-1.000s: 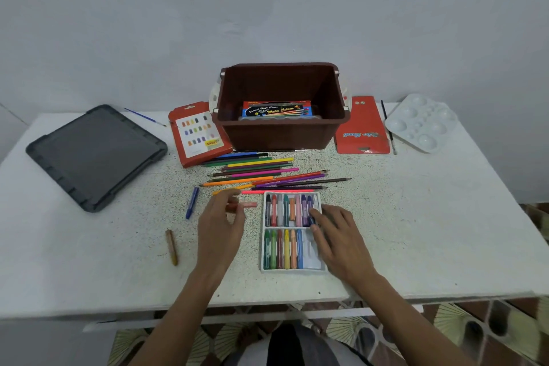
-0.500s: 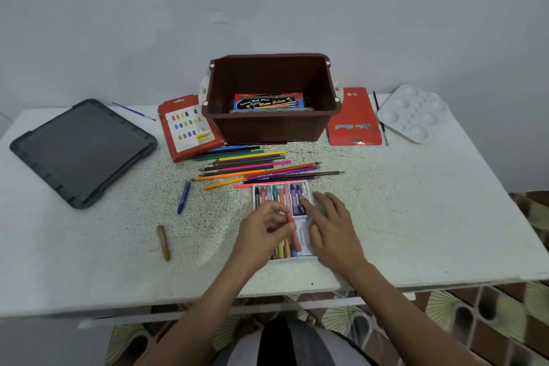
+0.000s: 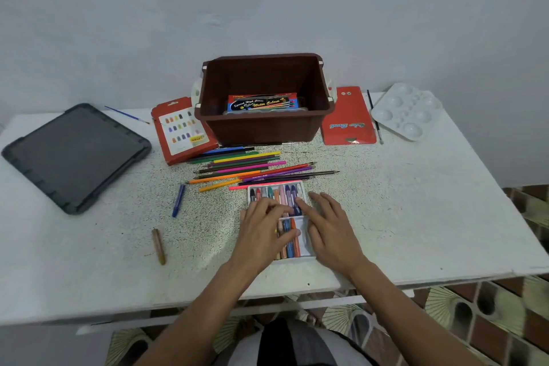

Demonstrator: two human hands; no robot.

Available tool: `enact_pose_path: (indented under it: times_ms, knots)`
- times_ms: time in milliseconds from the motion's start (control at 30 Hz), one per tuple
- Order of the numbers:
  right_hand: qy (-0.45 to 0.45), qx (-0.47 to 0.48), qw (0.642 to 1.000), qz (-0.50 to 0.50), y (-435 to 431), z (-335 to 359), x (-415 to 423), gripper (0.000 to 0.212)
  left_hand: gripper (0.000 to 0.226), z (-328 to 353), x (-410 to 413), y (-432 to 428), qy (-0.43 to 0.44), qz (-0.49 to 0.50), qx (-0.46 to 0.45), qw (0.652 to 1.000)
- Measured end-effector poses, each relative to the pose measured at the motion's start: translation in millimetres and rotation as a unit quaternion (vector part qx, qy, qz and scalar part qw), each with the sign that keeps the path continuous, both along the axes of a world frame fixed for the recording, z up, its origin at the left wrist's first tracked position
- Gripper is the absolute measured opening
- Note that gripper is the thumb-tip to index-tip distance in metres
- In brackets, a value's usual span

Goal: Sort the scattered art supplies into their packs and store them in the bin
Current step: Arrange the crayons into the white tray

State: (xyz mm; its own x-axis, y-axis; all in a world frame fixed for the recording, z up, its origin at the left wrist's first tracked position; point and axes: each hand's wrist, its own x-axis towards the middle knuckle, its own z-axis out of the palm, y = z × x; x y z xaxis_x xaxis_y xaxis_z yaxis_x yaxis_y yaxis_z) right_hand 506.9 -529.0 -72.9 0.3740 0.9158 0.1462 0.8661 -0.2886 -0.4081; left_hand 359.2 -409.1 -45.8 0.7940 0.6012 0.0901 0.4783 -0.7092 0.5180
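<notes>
Crayon tray (image 3: 303, 191) lies on the table (image 3: 416, 217), directly in front of the brown bin (image 3: 264, 128). Left hand (image 3: 261, 232) rests flat on the tray's left half, fingers relaxed, gripping nothing. Right hand (image 3: 329, 226) lies spread on its right edge. Coloured pencils (image 3: 252, 169) lie between tray and bin. Blue crayon (image 3: 178, 200) and brown crayon (image 3: 158, 246) lie left of the tray.

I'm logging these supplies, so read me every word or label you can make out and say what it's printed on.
"Water Colour": box in the bin; its smaller script above is too blurred.
Red pack right of the bin: upside-down script, unreadable.
Red pack left of the bin: yellow label, too small.
Purple pencil: imprint too small.
</notes>
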Motion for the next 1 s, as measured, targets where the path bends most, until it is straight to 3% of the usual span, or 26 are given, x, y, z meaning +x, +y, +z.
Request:
enact_pose_path:
  times_ms: [233,433,700,1000]
  knots:
    - [-0.015,-0.012,1.000,-0.004,0,-1,-3,0.052,0.059,-15,-2,-2,0.009,0.026,0.110,0.993]
    - [-0.029,-0.011,1.000,0.005,-1,-3,-2,0.051,0.056,-19,-14,6,-0.010,0.043,0.094,0.995]
    - [-0.051,-0.008,0.999,0.004,1,-3,-3,0.050,0.023,-17,-54,56,-0.002,0.270,0.129,0.954]
    - [-0.040,-0.033,0.999,0.009,2,-11,-1,0.056,0.039,-12,-75,89,0.100,0.376,0.092,0.917]
